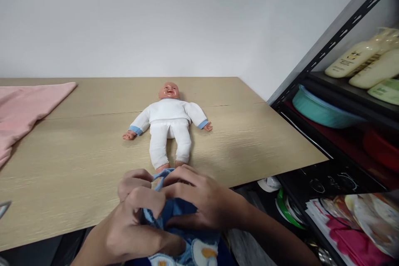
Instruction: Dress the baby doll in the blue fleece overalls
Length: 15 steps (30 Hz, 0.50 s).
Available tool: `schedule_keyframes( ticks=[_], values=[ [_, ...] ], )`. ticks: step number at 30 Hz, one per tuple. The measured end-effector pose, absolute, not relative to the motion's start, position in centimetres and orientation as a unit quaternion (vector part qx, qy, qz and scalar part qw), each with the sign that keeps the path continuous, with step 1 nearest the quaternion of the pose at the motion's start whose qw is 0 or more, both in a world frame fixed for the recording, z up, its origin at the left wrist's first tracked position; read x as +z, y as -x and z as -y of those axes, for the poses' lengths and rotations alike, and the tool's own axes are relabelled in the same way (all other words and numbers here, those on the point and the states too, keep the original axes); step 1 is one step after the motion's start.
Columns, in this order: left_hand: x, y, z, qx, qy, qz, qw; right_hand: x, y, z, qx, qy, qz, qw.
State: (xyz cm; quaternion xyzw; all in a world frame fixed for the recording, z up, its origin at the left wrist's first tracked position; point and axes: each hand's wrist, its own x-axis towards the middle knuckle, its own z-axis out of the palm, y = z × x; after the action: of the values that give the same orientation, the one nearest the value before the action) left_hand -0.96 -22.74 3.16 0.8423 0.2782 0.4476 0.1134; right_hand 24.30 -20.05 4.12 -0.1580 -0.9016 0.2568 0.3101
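Observation:
Both hands are at the table's near edge, in front of the doll's feet. My left hand (139,212) is closed, its fingers curled round the upper left part of a small blue denim garment (179,208). On the other side, my right hand (202,199) pinches the garment's top edge with bent fingers. White and orange patches show on the cloth at the bottom of the view; much of it is hidden by my hands. A baby doll (170,110) lies on its back, arms spread, in a white top and white trousers with blue cuffs.
A pink cloth (28,108) lies on the wooden table (84,145) at left. A wall rises behind. To the right, a black shelf rack (330,45) holds several pale bottles (352,58), a turquoise basin (321,108), a red basin (382,147) and packets (352,237).

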Motion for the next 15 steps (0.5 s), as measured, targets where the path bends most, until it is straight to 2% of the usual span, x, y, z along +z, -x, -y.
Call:
schedule_keyframes(
  ticks=[2,5,9,15],
  values=[
    [3.9,0.6,22.7,0.448,-0.858,-0.241,0.063,4.2,-23.9,20.0,0.254,0.159,0.898,0.324],
    [4.8,1.0,22.5,0.451,-0.867,-0.207,0.042,5.0,-24.3,20.0,0.328,0.206,0.838,0.385],
    [5.3,2.0,22.1,0.501,-0.839,-0.200,0.078,6.1,-26.2,19.8,0.418,0.260,0.732,0.471],
    [5.2,1.9,21.1,0.481,-0.836,-0.207,0.165,6.7,-27.7,19.9,0.457,0.265,0.706,0.472]
  ],
)
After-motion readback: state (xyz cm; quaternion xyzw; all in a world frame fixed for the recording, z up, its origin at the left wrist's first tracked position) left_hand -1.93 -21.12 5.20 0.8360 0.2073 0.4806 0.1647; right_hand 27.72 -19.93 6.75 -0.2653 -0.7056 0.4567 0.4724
